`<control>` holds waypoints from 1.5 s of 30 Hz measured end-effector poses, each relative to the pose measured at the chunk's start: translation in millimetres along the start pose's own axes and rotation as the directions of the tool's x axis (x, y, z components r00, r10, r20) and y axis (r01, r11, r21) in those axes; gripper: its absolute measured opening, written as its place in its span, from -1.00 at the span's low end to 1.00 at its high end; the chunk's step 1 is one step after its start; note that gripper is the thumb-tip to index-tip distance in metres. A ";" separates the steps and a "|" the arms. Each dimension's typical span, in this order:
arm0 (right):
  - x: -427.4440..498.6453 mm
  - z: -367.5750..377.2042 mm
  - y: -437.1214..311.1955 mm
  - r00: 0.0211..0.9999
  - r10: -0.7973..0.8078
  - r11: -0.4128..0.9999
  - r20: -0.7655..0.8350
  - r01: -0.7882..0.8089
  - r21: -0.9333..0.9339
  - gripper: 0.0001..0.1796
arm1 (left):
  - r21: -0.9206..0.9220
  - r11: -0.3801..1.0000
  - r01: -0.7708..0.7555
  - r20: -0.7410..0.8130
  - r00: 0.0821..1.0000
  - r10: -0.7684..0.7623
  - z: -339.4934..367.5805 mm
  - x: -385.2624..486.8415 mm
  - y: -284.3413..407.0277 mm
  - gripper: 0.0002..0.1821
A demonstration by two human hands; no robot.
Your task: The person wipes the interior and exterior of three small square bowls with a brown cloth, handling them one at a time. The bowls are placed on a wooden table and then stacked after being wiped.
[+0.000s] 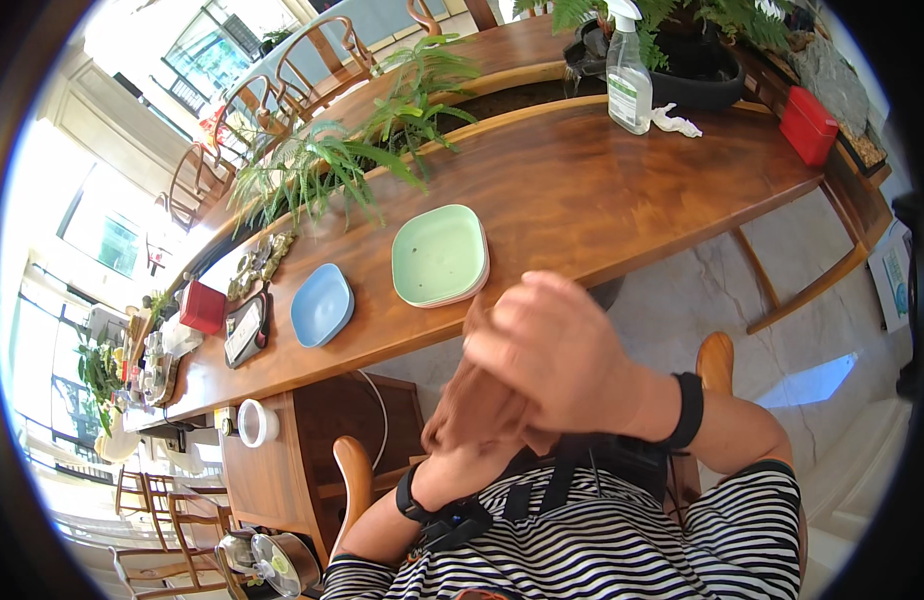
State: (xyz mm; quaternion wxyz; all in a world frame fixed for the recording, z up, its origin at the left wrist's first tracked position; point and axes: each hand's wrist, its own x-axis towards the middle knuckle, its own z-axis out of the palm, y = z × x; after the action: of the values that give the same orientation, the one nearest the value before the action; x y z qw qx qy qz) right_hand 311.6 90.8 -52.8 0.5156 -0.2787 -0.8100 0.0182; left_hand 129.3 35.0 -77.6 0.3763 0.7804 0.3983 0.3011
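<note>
Close to my body, above the gap before the table, my right hand (559, 360) curls its blurred fingers around a brown cloth (473, 409). The bunched cloth lies over my left hand (477, 461), and its folds hide most of the left fingers. A light green square plastic dish (441, 251) with a few dark specks inside is just beyond my hands. Its edge shows a pinkish dish (473, 294) stacked underneath. Left of these, a blue plastic dish (323, 306) sits by itself on the wooden table (537, 195).
A clear spray bottle (629, 82) stands at the back beside a crumpled white tissue (675, 121). Red boxes (808, 126) (203, 306) sit toward both ends. Ferns (327, 161) overhang the table's trough. A dark pouch (249, 328) lies left. Wooden chair arms (354, 480) (715, 362) flank me.
</note>
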 end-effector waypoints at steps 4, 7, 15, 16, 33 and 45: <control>5.9 -10.8 18.7 0.894 0.447 0.873 0.012 -0.439 0.212 -0.46 | 0.005 0.982 0.187 0.018 0.982 -0.187 -7.8 -6.9 7.8 -0.61; 6.7 -9.5 12.4 0.945 0.328 0.910 0.010 -0.319 0.265 -0.46 | -0.009 0.985 0.173 0.002 0.985 -0.173 -2.0 -5.9 6.5 -0.60; -8.6 -1.9 26.1 0.906 0.421 0.842 0.047 -0.410 0.352 -0.51 | -0.001 1.000 0.011 -0.004 1.000 -0.011 -7.3 -6.5 -0.7 -0.56; -11.4 -2.4 38.9 0.812 0.571 0.662 0.124 -0.544 0.516 -0.54 | 0.012 1.000 0.016 -0.042 0.999 -0.015 -7.0 -7.9 2.0 -0.58; -11.1 6.8 4.7 0.983 -0.020 0.996 0.183 0.004 0.089 -0.52 | 0.042 0.996 0.075 -0.091 0.993 -0.071 1.5 -10.6 -13.1 -0.56; -4.7 -0.3 4.6 0.994 0.106 0.988 0.006 -0.106 0.109 -0.40 | 0.362 0.912 -0.192 -0.094 0.966 0.240 -1.1 2.3 -1.7 -0.51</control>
State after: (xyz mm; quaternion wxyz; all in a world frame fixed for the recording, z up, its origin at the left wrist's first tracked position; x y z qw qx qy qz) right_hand 315.4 92.4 -58.0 0.5284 -0.2929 -0.7918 0.0898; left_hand 128.9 38.0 -78.1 0.1677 0.8516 0.3814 0.3181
